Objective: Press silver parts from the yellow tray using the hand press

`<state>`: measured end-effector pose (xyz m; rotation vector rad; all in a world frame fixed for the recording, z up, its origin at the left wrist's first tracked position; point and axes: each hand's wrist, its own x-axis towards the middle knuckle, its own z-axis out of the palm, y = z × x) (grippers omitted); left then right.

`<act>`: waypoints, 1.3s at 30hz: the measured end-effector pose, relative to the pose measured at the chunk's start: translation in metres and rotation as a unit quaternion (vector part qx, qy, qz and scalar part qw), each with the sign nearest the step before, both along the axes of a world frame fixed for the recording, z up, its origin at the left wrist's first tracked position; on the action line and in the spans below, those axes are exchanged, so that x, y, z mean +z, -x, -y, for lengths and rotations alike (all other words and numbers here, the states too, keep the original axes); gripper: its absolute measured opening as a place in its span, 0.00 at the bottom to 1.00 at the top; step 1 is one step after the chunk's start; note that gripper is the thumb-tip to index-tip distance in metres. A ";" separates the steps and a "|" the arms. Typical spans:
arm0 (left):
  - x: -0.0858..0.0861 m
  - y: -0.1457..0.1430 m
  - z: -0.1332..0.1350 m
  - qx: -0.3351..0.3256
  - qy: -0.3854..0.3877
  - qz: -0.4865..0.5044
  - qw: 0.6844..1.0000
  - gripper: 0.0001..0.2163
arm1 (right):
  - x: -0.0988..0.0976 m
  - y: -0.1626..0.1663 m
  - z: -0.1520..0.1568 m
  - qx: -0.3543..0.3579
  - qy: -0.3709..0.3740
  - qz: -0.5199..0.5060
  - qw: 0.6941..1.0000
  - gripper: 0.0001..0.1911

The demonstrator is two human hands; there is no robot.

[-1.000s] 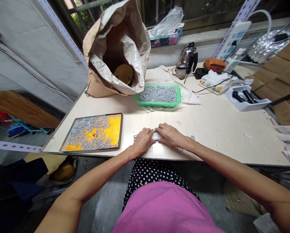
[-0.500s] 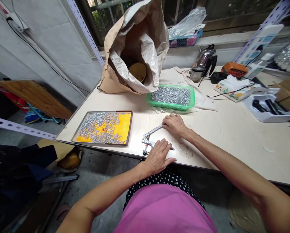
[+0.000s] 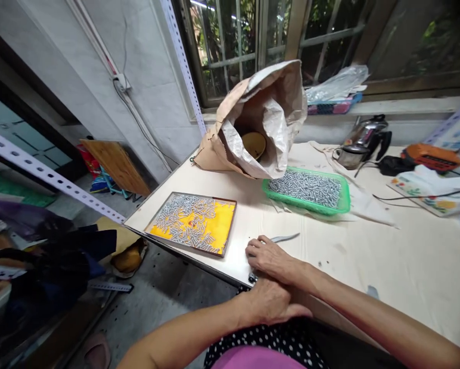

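A silver plier-like hand tool point(image 3: 285, 237) lies at the near edge of the pale table point(image 3: 372, 261). One thin handle sticks out to the right and a bit of its head shows by the edge. My right hand point(image 3: 268, 259) lies over the tool with its fingers curled on it. My left hand point(image 3: 273, 302) sits just below at the table edge, partly under the right wrist. Its fingers are hidden.
A yellow tray point(image 3: 222, 225) with several silver screws lies at the near left corner. A green basket point(image 3: 268, 190) full of screws stands farther back, beside an open paper sack point(image 3: 278, 115). A kettle point(image 3: 362, 138), cables and a cloth lie at the back right.
The view has swung left and up. My right hand has come back from the far handle onto the tool's middle, and my left hand has slid to the table edge beneath it.
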<state>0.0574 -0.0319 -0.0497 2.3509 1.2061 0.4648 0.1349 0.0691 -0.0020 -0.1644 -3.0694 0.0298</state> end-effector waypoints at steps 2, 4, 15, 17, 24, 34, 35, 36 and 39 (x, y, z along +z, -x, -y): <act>-0.004 0.001 -0.001 0.001 -0.011 -0.019 1.000 0.39 | 0.002 -0.001 0.000 0.016 -0.001 0.002 1.000 0.05; -0.008 0.002 -0.001 -0.003 -0.014 -0.043 0.999 0.39 | 0.005 -0.001 0.001 0.030 0.007 0.004 1.000 0.05; 0.008 0.004 -0.005 -0.055 -0.062 -0.039 0.996 0.34 | 0.004 0.001 -0.009 -0.093 0.278 -0.122 0.948 0.08; 0.015 0.004 -0.005 -0.060 -0.083 -0.040 0.994 0.32 | 0.005 -0.003 -0.017 -0.122 0.301 -0.160 0.932 0.08; 0.014 0.001 -0.012 -0.059 -0.075 -0.027 0.995 0.32 | 0.008 -0.018 -0.027 -0.190 0.276 -0.146 0.931 0.09; 0.045 0.025 0.024 0.034 -0.151 0.023 0.988 0.11 | 0.029 -0.071 0.003 -0.310 0.202 -0.039 0.928 0.09; 0.044 0.036 0.024 0.091 -0.150 0.009 0.984 0.11 | 0.026 -0.080 0.007 -0.313 0.214 -0.047 0.924 0.09; 0.042 0.048 0.022 0.141 -0.145 -0.010 0.979 0.11 | 0.022 -0.088 0.013 -0.311 0.227 -0.055 0.921 0.10; 0.034 0.076 0.010 0.196 -0.119 -0.064 0.971 0.10 | 0.009 -0.105 0.031 -0.305 0.242 -0.063 0.919 0.12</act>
